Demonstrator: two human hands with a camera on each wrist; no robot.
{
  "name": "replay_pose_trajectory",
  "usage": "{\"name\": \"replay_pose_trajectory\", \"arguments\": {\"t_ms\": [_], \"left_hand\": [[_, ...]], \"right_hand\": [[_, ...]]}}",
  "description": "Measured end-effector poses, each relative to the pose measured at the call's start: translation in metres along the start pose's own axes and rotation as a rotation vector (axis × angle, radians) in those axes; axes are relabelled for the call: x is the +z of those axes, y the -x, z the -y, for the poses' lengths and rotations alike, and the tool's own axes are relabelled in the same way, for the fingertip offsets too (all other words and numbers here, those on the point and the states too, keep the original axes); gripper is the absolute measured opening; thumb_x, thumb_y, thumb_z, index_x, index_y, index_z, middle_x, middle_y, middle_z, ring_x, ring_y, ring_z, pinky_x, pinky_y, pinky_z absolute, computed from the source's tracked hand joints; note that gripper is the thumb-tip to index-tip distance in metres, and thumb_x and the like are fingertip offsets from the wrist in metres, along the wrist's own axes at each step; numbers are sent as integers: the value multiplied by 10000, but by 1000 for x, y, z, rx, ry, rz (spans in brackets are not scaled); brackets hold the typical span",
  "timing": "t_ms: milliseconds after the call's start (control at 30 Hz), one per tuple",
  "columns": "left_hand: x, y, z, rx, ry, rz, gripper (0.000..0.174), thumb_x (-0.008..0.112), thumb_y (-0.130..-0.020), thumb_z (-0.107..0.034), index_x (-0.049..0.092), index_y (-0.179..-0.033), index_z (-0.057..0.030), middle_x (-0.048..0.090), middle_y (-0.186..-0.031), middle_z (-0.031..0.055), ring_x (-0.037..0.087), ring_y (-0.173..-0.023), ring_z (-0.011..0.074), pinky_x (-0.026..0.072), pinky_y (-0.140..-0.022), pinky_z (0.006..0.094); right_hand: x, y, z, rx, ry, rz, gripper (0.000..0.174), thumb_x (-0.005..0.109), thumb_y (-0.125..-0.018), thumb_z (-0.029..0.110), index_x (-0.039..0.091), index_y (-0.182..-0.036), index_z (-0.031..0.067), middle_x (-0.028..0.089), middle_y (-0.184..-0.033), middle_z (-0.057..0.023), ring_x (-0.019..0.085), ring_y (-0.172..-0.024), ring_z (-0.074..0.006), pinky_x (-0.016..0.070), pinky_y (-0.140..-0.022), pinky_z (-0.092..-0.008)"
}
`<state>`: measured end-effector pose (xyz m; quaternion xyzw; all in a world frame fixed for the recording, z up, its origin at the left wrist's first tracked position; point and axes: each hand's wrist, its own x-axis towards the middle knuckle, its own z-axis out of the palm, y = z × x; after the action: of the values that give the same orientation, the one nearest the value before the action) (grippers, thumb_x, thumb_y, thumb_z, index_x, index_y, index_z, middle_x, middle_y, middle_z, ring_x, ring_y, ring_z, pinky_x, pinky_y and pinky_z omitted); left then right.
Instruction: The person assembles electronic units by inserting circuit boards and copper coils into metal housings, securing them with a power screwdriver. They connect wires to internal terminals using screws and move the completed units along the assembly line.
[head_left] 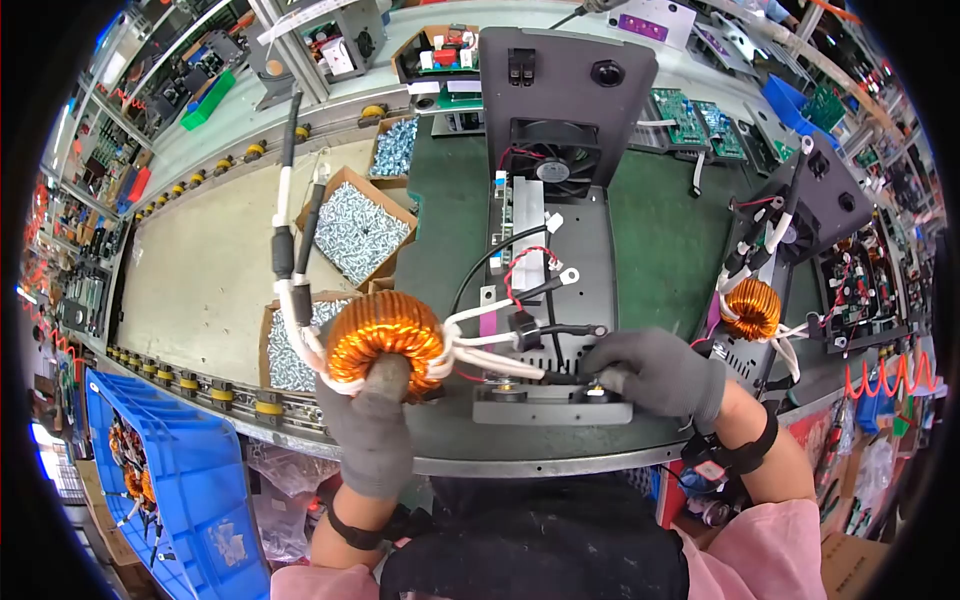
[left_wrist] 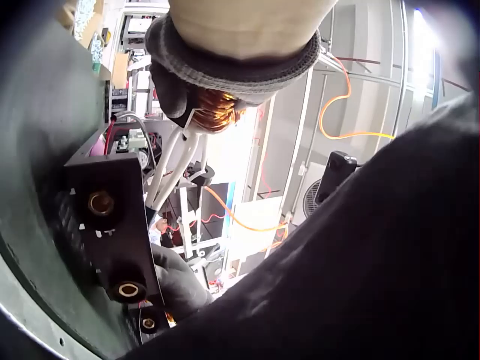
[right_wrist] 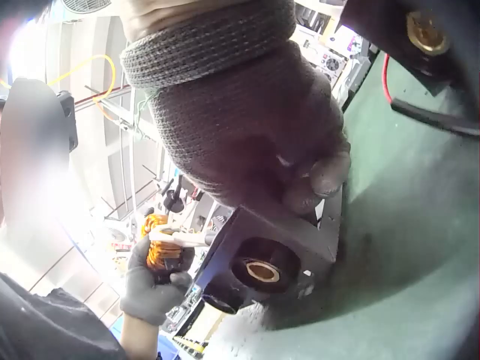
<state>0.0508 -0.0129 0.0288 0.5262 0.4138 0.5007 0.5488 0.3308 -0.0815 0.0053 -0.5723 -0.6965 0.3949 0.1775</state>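
Observation:
My gloved left hand (head_left: 378, 435) grips a copper-wound toroidal coil (head_left: 375, 318), its thumb in the coil's hole. White leads (head_left: 480, 335) run from the coil toward a grey metal chassis (head_left: 585, 250) on the bench. At the chassis's low front panel (head_left: 553, 412), my gloved right hand (head_left: 665, 375) pinches the black-sleeved end of one lead beside a terminal. Its fingertips hide the lug itself. Other black-sleeved leads with ring lugs (head_left: 570, 276) lie loose over the chassis. In the right wrist view, the curled fingers (right_wrist: 330, 174) sit right at the panel, above a round brass-centred terminal (right_wrist: 262, 271).
Cardboard boxes of screws (head_left: 360, 232) stand left of the chassis, beside a roller conveyor (head_left: 215, 392). A second chassis with a coil (head_left: 752, 308) sits at the right. Below left is a blue crate (head_left: 180, 490) holding more coils. Green circuit boards (head_left: 690, 120) lie at the back.

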Motion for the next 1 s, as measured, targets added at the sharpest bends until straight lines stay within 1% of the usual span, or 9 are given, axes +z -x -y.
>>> {"name": "replay_pose_trajectory", "arguments": {"t_ms": [100, 233, 300, 333, 433, 533, 767, 867, 1000], "left_hand": [[-13, 0, 0, -29, 18, 35, 484, 593, -858, -290, 489, -1204, 31, 577, -1098, 108, 609, -958, 189, 511, -840, 351], [-23, 4, 1, -104, 8, 29, 473, 593, -847, -272, 491, -1189, 40, 580, -1091, 119, 614, -971, 207, 524, -855, 358], [-26, 5, 4, -91, 17, 14, 485, 598, -841, -266, 485, -1200, 40, 577, -1106, 124, 615, -980, 216, 523, -857, 362], [-27, 6, 0, -137, -5, 45, 520, 609, -828, -258, 462, -1233, 34, 570, -1126, 129, 614, -998, 229, 515, -878, 380], [-23, 7, 3, -104, 119, -28, 461, 595, -777, -161, 504, -1171, 61, 604, -1039, 127, 629, -927, 196, 524, -818, 333], [-32, 9, 5, -156, 125, -7, 558, 639, -779, -209, 449, -1246, 31, 573, -1116, 137, 613, -991, 238, 513, -872, 388], [-40, 9, 10, -135, 146, 58, 661, 703, -761, -252, 412, -1296, 6, 574, -1146, 147, 614, -1024, 280, 529, -873, 429], [-38, 12, 7, -192, 141, 47, 674, 719, -749, -280, 427, -1283, 9, 593, -1115, 150, 628, -991, 281, 541, -849, 415], [-41, 15, 12, -171, 170, 55, 679, 739, -744, -275, 434, -1280, 11, 605, -1106, 167, 639, -975, 289, 544, -853, 416]], "right_hand": [[8, 0, 1, -8, -40, 46, 214, 596, -832, 98, 649, -1022, 14, 672, -879, -148, 652, -792, -287, 510, -729, -363], [3, -4, -6, 289, -386, 262, 250, 621, -834, 98, 658, -1077, 51, 668, -875, -131, 651, -797, -241, 511, -733, -341], [8, -6, -20, -121, -176, 131, 207, 627, -858, 144, 666, -1051, 83, 631, -890, -135, 634, -815, -261, 502, -736, -362], [7, -7, -20, -117, -182, 132, 207, 627, -858, 144, 666, -1051, 83, 631, -890, -135, 634, -815, -261, 502, -736, -362], [6, -9, -8, -8, -107, 218, 223, 631, -880, 288, 668, -967, 86, 585, -897, -119, 612, -840, -287, 483, -744, -395], [13, -8, 6, 153, 121, 125, 467, 578, -859, 523, 640, -826, 62, 554, -910, -92, 592, -871, -311, 454, -745, -423], [18, 3, -10, 34, -4, 18, 486, 632, -847, 490, 602, -740, 17, 551, -837, -108, 579, -750, -278, 449, -676, -386], [12, -1, -19, 113, -313, 37, 376, 681, -862, 344, 583, -730, 5, 556, -685, -81, 549, -673, -167, 443, -619, -326], [10, -2, -13, 173, -439, 123, 295, 681, -871, 269, 599, -785, 0, 588, -719, -56, 542, -675, -119, 451, -619, -298]]}}
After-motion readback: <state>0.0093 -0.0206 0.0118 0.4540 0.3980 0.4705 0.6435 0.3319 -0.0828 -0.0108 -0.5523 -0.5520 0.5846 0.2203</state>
